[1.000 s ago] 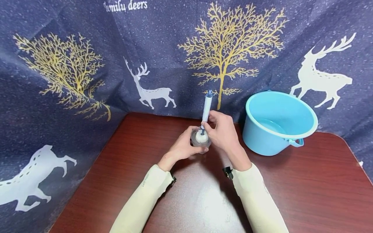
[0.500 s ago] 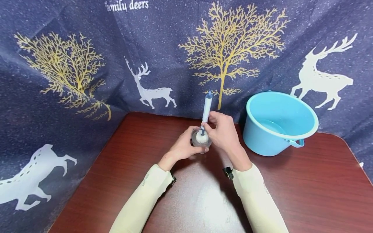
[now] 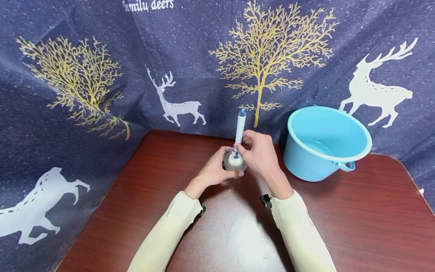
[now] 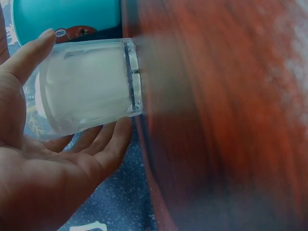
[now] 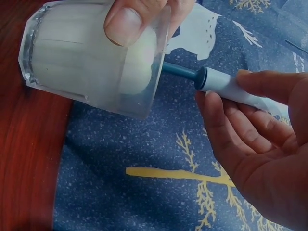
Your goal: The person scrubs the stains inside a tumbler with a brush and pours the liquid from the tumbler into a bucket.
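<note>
My left hand [image 3: 212,169] grips a clear drinking glass [image 4: 86,86] from the side, thumb and fingers wrapped around its wall. Inside the glass is the white sponge head [image 3: 235,160] of a cup brush, its blue stem [image 5: 180,72] coming out of the mouth. With thumb and fingertips, my right hand [image 3: 261,153] holds the brush's pale handle [image 3: 240,128] just above the rim. That handle stands nearly upright, leaning slightly to the right at its top. The glass's base is close to the tabletop; whether they touch I cannot tell.
A light blue bucket [image 3: 323,166] with a side handle stands to the right of my hands on the glossy red-brown table [image 3: 163,181]. Behind the table hangs a dark blue cloth [image 3: 190,45] printed with deer and trees.
The top of the brush handle has shifted slightly down and to the left. Both hands keep their hold and stay nearly in place.
</note>
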Demonstrator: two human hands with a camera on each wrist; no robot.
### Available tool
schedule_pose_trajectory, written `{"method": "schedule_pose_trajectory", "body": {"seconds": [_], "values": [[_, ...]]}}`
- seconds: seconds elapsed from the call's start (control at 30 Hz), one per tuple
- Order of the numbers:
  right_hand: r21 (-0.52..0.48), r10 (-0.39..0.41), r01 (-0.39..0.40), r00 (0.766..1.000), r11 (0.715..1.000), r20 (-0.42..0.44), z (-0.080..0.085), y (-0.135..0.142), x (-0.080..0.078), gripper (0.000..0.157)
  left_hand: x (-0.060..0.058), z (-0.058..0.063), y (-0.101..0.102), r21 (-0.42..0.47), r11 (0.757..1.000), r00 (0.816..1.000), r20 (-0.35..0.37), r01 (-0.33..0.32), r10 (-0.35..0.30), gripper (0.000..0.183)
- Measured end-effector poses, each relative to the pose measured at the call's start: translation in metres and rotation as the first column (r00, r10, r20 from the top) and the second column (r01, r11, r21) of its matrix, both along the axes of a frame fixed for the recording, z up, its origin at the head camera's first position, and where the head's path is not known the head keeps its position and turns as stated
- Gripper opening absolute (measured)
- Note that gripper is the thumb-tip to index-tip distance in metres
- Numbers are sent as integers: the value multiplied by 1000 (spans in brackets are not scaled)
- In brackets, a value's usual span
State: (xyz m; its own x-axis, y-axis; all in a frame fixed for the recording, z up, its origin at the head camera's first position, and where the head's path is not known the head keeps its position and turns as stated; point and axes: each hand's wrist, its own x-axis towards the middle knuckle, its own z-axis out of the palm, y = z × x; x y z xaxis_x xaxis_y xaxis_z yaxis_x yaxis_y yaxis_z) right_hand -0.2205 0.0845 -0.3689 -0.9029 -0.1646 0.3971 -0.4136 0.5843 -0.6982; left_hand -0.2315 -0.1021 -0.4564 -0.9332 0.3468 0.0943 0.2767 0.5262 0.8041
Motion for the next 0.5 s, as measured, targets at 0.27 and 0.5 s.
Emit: {"method": "schedule_pose_trajectory", "body": {"seconds": [0.27,0.5], "values": [[1,-1,1,1000,1000,-17,-3,1,-2,9,0,0,0,0,1000,1000,-4,8,-8,86],[-1,25,-25,999,1000,-32,-6,-1,-3,10,0,0,-2,-6,1000,1000,4,2,-2,86]]}}
